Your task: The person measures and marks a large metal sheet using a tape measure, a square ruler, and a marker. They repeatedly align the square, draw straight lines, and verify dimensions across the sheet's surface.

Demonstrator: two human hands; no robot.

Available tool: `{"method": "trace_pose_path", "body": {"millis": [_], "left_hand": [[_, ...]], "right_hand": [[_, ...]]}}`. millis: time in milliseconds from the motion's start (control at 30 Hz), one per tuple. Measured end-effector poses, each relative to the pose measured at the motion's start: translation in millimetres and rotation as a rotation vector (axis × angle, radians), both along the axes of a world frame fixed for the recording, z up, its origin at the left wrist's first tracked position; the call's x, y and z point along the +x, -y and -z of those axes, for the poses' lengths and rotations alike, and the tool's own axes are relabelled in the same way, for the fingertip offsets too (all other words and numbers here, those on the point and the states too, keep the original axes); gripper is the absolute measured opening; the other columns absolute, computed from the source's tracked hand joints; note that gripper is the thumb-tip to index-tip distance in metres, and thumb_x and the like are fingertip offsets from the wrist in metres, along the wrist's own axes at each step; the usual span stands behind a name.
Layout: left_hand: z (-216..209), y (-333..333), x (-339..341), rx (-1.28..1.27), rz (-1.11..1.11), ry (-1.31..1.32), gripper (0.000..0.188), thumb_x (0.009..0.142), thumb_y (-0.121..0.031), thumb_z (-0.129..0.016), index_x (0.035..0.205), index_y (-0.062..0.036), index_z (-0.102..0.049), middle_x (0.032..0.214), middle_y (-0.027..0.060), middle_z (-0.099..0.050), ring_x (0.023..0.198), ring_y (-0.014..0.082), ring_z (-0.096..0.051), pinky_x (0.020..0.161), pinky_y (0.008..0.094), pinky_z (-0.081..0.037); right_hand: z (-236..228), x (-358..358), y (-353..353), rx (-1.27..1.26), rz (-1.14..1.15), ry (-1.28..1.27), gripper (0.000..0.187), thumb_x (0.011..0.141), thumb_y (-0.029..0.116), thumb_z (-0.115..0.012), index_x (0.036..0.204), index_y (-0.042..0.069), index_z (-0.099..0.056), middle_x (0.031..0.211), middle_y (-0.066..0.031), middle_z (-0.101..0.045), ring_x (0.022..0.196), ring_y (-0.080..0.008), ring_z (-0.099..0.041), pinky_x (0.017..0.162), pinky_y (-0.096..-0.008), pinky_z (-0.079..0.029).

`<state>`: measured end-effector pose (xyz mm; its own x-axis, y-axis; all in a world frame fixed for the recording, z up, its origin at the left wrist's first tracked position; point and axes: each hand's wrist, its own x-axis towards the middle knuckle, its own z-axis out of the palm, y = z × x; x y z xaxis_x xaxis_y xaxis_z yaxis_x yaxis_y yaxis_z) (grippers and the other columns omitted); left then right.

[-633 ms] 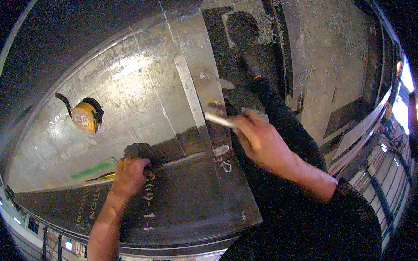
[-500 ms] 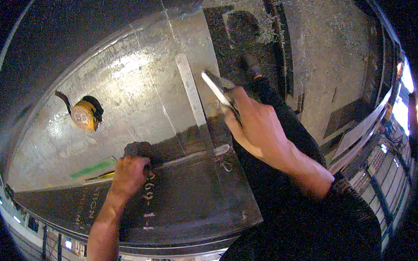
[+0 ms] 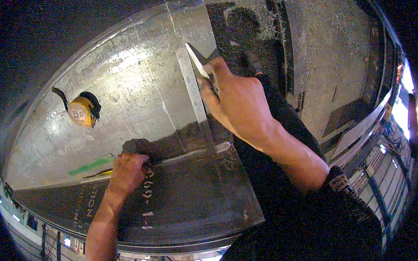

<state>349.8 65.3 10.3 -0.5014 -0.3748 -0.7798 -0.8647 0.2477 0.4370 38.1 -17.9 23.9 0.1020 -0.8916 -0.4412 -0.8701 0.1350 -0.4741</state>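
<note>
My right hand (image 3: 238, 99) is closed around a slim, pale, flat stick (image 3: 196, 60) with a pointed tip. The tip is beside the upper end of a steel ruler (image 3: 189, 80), which lies across the bright metal surface (image 3: 125, 96). My left hand (image 3: 129, 172) rests closed on the metal, near the seam where the bright part meets a dark plate (image 3: 188, 191). From its left side a thin yellow-and-black stick (image 3: 98, 174) shows; whether the fingers grip it is hidden.
A yellow tape measure (image 3: 82, 110) sits at the left, its dark strap pointing away. A green mark (image 3: 91, 165) is near my left hand. Pale lettering (image 3: 148, 197) runs over the dark plate. On the right is a floor (image 3: 326, 57) strewn with metal shavings, past my dark-clothed leg.
My right hand has moved left and away from me, bringing the pale stick's tip up to the ruler's far end. My left hand stays in place.
</note>
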Motion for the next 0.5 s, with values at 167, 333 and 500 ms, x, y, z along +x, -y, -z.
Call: {"method": "trace_pose_path", "body": {"millis": [167, 333, 500], "left_hand": [[-1.2, 5.7, -5.9, 0.106, 0.031, 0.129, 0.026, 0.072, -0.016, -0.073, 0.097, -0.0106, -0.071, 0.089, 0.0146, -0.07, 0.088, 0.0355, -0.065, 0.079, 0.0468, -0.051], [0.3, -3.4, 3.0, -0.01, -0.082, 0.005, 0.029, 0.072, -0.02, -0.075, 0.099, -0.0106, -0.071, 0.093, 0.0143, -0.07, 0.09, 0.0367, -0.064, 0.083, 0.0465, -0.049], [3.2, 0.7, 2.0, 0.061, -0.065, 0.066, 0.028, 0.073, -0.021, -0.076, 0.098, -0.0103, -0.072, 0.092, 0.0147, -0.069, 0.09, 0.0366, -0.063, 0.082, 0.046, -0.049]], "right_hand": [[0.8, 4.8, 2.0, -0.067, -0.002, 0.027, 0.024, 0.089, 0.02, -0.059, 0.104, 0.003, -0.051, 0.058, -0.0182, -0.059, 0.057, -0.0386, -0.063, 0.052, -0.0489, -0.05], [-5.7, 9.2, -1.2, -0.015, -0.038, 0.017, 0.021, 0.09, 0.018, -0.058, 0.101, 0.004, -0.049, 0.057, -0.0193, -0.057, 0.056, -0.0401, -0.062, 0.051, -0.0505, -0.048], [-17.6, 13.2, -29.6, 0.094, -0.066, 0.031, 0.02, 0.09, 0.017, -0.057, 0.098, 0.005, -0.044, 0.057, -0.0201, -0.057, 0.056, -0.042, -0.06, 0.05, -0.0525, -0.047]]}}
